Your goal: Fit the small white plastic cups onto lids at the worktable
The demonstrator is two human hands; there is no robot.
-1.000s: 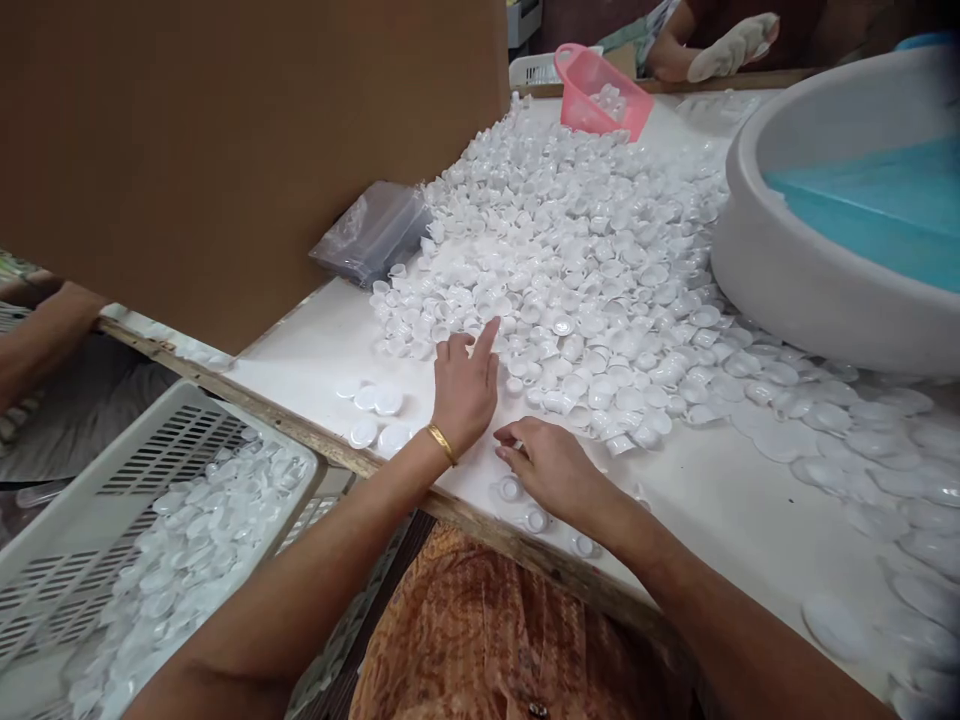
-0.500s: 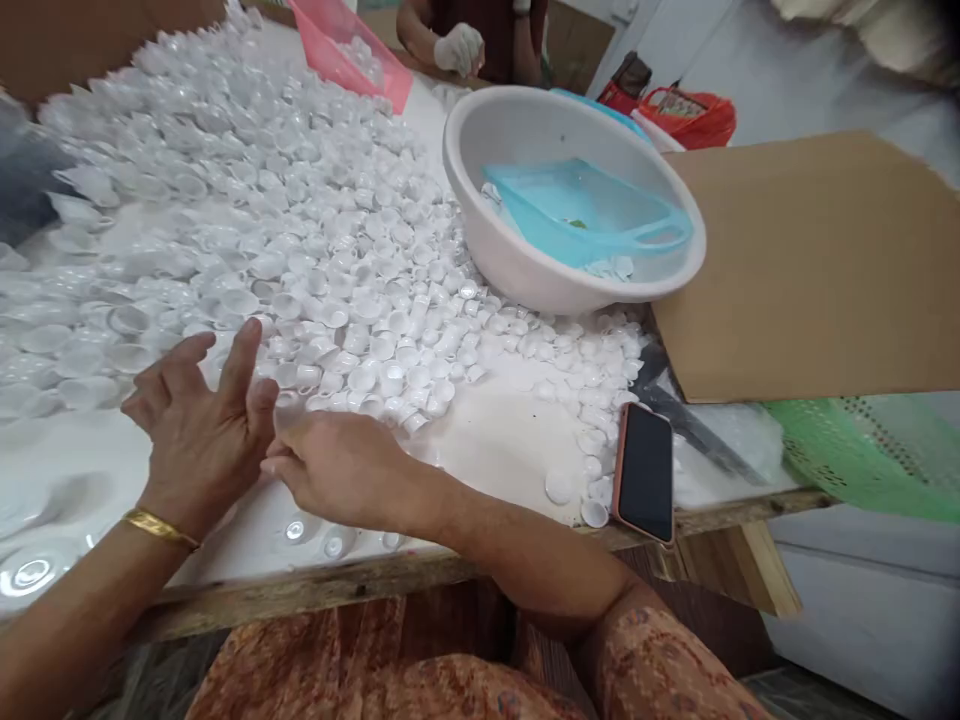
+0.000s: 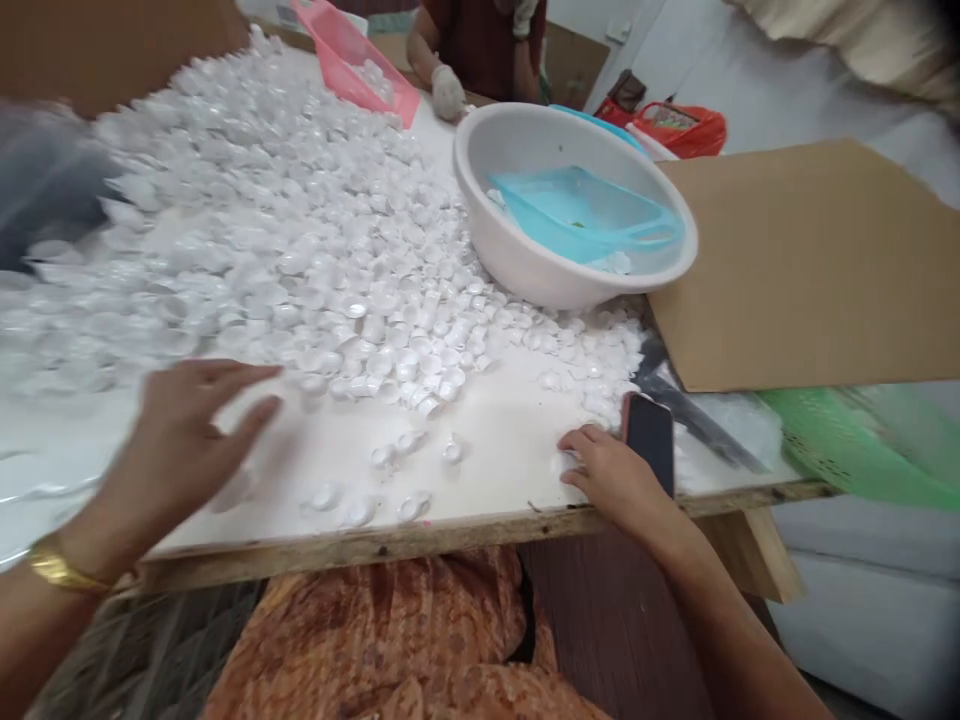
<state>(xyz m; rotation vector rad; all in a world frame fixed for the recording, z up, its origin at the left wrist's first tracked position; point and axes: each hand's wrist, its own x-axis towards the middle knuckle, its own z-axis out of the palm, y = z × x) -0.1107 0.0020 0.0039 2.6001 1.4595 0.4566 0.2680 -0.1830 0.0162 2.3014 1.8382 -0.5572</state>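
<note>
A big heap of small white plastic caps (image 3: 300, 230) covers the white table top (image 3: 495, 430). My left hand (image 3: 180, 450), with a gold bangle on the wrist, hovers flat over the table's near left, fingers stretched out and somewhat blurred. Several loose caps (image 3: 382, 480) lie between my hands near the front edge. My right hand (image 3: 611, 475) rests at the near right, fingers curled on a white cap (image 3: 564, 462), right beside a black phone (image 3: 649, 432) lying on the table.
A white basin (image 3: 525, 270) holding a turquoise scoop (image 3: 585, 215) stands at the back right. A cardboard sheet (image 3: 810, 260) and green mesh (image 3: 862, 440) lie to the right. A pink scoop (image 3: 352, 60) and another person's gloved hand (image 3: 448, 95) are at the far side.
My right hand has moved away from the left one to the right, ending beside the phone. My left hand has spread flat. Several caps now lie loose in the gap.
</note>
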